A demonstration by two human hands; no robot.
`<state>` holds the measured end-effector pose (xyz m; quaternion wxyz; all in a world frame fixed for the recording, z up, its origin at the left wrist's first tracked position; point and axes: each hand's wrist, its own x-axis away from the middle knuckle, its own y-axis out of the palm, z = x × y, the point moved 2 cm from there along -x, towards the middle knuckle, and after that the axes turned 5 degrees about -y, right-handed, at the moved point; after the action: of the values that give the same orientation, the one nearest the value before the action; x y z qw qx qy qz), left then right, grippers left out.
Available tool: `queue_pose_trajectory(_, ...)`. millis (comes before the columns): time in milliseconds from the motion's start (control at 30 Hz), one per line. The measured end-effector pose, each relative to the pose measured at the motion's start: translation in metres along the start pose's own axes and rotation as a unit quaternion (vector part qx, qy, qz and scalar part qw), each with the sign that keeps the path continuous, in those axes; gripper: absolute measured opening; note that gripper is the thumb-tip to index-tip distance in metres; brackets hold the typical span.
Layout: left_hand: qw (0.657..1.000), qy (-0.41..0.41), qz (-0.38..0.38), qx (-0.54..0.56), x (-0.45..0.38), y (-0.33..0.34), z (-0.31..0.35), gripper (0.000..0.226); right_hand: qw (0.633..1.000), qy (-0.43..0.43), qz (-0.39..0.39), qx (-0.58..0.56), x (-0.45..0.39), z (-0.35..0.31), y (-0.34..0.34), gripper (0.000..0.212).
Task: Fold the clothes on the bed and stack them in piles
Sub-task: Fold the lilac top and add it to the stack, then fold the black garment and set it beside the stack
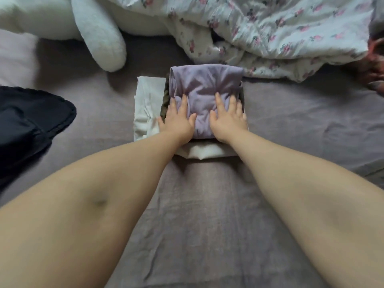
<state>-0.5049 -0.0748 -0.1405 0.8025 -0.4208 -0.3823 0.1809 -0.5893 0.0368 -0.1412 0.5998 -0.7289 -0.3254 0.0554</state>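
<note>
Both grips flat: left hand [178,119] and right hand [226,118] lie palm-down, fingers spread, pressing the near half of the folded lilac garment [204,86], holding nothing. Garment sits on top of a small pile; olive layer [165,100] shows at the left hand's outer edge, cream piece [204,154] sticks out just nearer than the wrists. White folded cloth [145,104] lies beside the left hand. Dark garment [31,121] well out left on the bed [207,215], unfolded. Lilac fabric looks thin, soft, light, puckers under the palms. Judgement: lift the pile from underneath at both side edges; a pinch on top would drag folds loose.
</note>
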Motion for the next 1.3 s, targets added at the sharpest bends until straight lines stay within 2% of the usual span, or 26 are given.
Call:
queue_pose_trajectory(33, 0.999, 0.005, 0.028, -0.024, 0.006, -0.002, -0.002, 0.061, 0.999, -0.005, 0.032, 0.009, 0.007, -0.001, 0.0, 0.06)
queue_pose_trajectory(67, 0.993, 0.038, 0.087, -0.062, 0.015, -0.002, -0.003, 0.061, 0.997, -0.013, 0.079, 0.021, 0.018, -0.002, 0.001, 0.061)
queue_pose_trajectory(133, 0.941, 0.215, 0.228, -0.125, 0.042, 0.007, 0.001, 0.062, 0.984, -0.048, 0.166, 0.038, 0.048, 0.005, 0.007, 0.062)
queue_pose_trajectory(167, 0.905, 0.311, 0.25, -0.149, 0.059, 0.02, 0.002, 0.063, 0.98, -0.071, 0.178, 0.045, 0.064, 0.01, 0.012, 0.063)
queue_pose_trajectory(200, 0.884, 0.361, 0.251, -0.156, 0.075, 0.034, 0.001, 0.064, 0.979, -0.087, 0.176, 0.046, 0.079, 0.018, 0.019, 0.063)
queue_pose_trajectory(233, 0.884, 0.369, 0.244, -0.149, 0.089, 0.049, -0.002, 0.064, 0.978, -0.093, 0.184, 0.045, 0.094, 0.028, 0.027, 0.062)
queue_pose_trajectory(333, 0.93, 0.298, 0.174, -0.127, 0.134, 0.095, -0.018, 0.064, 0.973, -0.017, 0.228, 0.025, 0.15, 0.063, 0.048, 0.058)
queue_pose_trajectory(400, 0.943, 0.282, 0.116, -0.134, 0.168, 0.123, -0.029, 0.066, 0.975, 0.05, 0.217, 0.02, 0.197, 0.086, 0.063, 0.062)
queue_pose_trajectory(500, 0.953, 0.258, 0.041, -0.15, 0.218, 0.153, -0.035, 0.081, 0.978, 0.133, 0.157, 0.036, 0.277, 0.123, 0.083, 0.066)
queue_pose_trajectory(600, 0.956, 0.226, -0.021, -0.187, 0.248, 0.174, -0.032, 0.098, 0.976, 0.209, 0.054, 0.036, 0.337, 0.161, 0.089, 0.07)
queue_pose_trajectory(700, 0.96, 0.181, -0.046, -0.21, 0.247, 0.179, -0.017, 0.107, 0.986, 0.163, -0.027, 0.018, 0.354, 0.19, 0.069, 0.084)
queue_pose_trajectory(733, 0.956, 0.164, -0.06, -0.234, 0.245, 0.176, -0.01, 0.108, 0.99, 0.142, -0.016, -0.005, 0.354, 0.197, 0.054, 0.087)
queue_pose_trajectory(800, 0.949, 0.134, -0.101, -0.267, 0.244, 0.174, 0.0, 0.106, 0.986, 0.138, 0.087, -0.021, 0.355, 0.215, 0.012, 0.076)
queue_pose_trajectory(867, 0.945, 0.113, -0.115, -0.286, 0.246, 0.169, 0.006, 0.105, 0.962, 0.162, 0.213, 0.05, 0.36, 0.238, -0.032, 0.064)
queue_pose_trajectory(900, 0.943, 0.108, -0.117, -0.293, 0.247, 0.167, 0.01, 0.105, 0.949, 0.198, 0.233, 0.082, 0.364, 0.253, -0.049, 0.065)
queue_pose_trajectory(933, 0.941, 0.101, -0.124, -0.297, 0.249, 0.166, 0.012, 0.106, 0.94, 0.245, 0.22, 0.085, 0.368, 0.268, -0.062, 0.07)
queue_pose_trajectory(1000, 0.937, 0.088, -0.139, -0.309, 0.25, 0.162, 0.018, 0.107, 0.932, 0.328, 0.152, -0.02, 0.373, 0.296, -0.073, 0.075)
queue_pose_trajectory(1067, 0.929, 0.079, -0.148, -0.329, 0.251, 0.16, 0.025, 0.108, 0.911, 0.354, 0.132, -0.163, 0.375, 0.308, -0.073, 0.05)
queue_pose_trajectory(1100, 0.927, 0.073, -0.153, -0.335, 0.252, 0.158, 0.028, 0.107, 0.902, 0.36, 0.151, -0.182, 0.376, 0.308, -0.072, 0.036)
queue_pose_trajectory(1167, 0.929, 0.06, -0.163, -0.326, 0.256, 0.155, 0.032, 0.104, 0.886, 0.377, 0.191, -0.189, 0.378, 0.301, -0.068, 0.027)
queue_pose_trajectory(1233, 0.938, 0.052, -0.179, -0.292, 0.265, 0.154, 0.034, 0.096, 0.893, 0.354, 0.184, -0.207, 0.38, 0.29, -0.059, 0.019)
queue_pose_trajectory(1300, 0.944, 0.063, -0.2, -0.256, 0.281, 0.157, 0.029, 0.085, 0.895, 0.356, 0.158, -0.216, 0.383, 0.281, -0.052, 0.04)
